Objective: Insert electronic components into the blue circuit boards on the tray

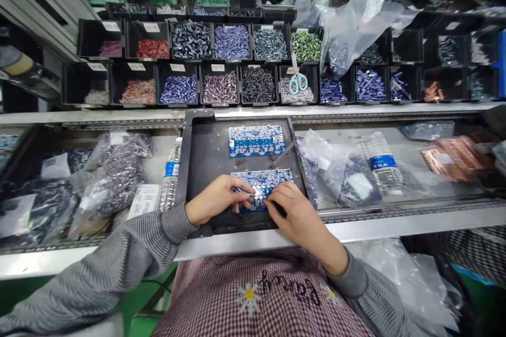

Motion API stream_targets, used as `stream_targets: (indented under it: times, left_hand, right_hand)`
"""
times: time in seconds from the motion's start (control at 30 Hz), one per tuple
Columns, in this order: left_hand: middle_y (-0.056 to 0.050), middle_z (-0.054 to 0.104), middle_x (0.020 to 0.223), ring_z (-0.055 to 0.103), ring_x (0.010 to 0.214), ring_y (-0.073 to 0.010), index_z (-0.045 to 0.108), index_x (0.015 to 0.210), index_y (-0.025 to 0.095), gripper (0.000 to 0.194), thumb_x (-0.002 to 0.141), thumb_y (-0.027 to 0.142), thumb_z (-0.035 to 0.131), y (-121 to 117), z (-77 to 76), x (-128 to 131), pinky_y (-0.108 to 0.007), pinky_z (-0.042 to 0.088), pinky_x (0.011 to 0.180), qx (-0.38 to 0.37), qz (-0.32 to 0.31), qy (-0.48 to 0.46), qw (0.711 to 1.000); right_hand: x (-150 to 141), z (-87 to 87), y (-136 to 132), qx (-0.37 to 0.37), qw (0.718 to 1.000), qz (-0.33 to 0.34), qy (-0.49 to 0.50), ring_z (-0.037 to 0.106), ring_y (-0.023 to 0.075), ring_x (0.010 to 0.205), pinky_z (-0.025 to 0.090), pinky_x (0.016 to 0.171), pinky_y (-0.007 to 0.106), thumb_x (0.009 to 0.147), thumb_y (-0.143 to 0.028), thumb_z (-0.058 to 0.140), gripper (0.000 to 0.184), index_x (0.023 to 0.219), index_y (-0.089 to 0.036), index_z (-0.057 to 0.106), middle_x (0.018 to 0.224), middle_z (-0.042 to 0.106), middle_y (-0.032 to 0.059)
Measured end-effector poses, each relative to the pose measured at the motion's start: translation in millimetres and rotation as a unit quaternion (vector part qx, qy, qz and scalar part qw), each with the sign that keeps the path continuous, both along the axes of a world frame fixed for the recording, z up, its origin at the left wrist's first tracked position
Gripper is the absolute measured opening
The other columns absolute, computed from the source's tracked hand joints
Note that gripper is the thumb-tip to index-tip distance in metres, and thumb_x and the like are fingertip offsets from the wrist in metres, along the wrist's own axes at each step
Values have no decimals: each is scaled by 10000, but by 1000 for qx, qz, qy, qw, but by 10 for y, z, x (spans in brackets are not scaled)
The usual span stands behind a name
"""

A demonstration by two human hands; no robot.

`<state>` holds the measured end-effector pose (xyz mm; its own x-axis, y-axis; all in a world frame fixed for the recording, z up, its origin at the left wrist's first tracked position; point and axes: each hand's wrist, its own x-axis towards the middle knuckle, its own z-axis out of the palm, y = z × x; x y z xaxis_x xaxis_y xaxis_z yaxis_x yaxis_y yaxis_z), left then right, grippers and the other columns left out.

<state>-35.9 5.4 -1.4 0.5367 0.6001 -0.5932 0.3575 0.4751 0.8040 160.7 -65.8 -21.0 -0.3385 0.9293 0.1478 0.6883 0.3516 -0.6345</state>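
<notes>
I read left to right: bagged parts beside clear water bottle; left hand half curled, fingers resting on near blue circuit board; right hand also curled, fingertips on same board, just beside left fingers; I can't tell if either pinches a part; board lies in black fixture tray, second board farther in; forearms angled inward; scissors on bin row beyond.
</notes>
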Motion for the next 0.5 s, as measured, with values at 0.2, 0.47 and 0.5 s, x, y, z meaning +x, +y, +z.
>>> stream_targets:
  times: [0.2, 0.47, 0.5]
  left_hand:
    - [-30, 649, 618, 467, 440, -64, 674, 812, 95, 147, 759, 230, 654, -3, 28, 56, -190, 365, 451, -13, -18, -11, 1000]
    - [-68, 672, 804, 595, 658, -108, 640, 975, 97, 203, 813, 205, 581, -22, 175, 223, -216, 432, 572, -54, 18, -94, 994]
    - [-76, 672, 819, 609, 669, -116, 624, 987, 96, 207, 826, 211, 567, -13, 177, 221, -218, 431, 564, -60, 29, -92, 994]
  right_hand:
    - [-8, 38, -21, 15, 998, -7, 68, 554, 196, 875, 490, 802, 388, 888, -212, 528, 126, 917, -206, 650, 864, 647, 55]
    - [210, 168, -87, 15, 991, -73, 114, 590, 185, 856, 503, 789, 378, 839, -134, 539, 151, 902, -222, 644, 852, 660, 36]
    - [246, 145, -93, 6, 992, -72, 99, 587, 189, 856, 503, 784, 378, 835, -116, 526, 164, 895, -217, 640, 850, 657, 43]
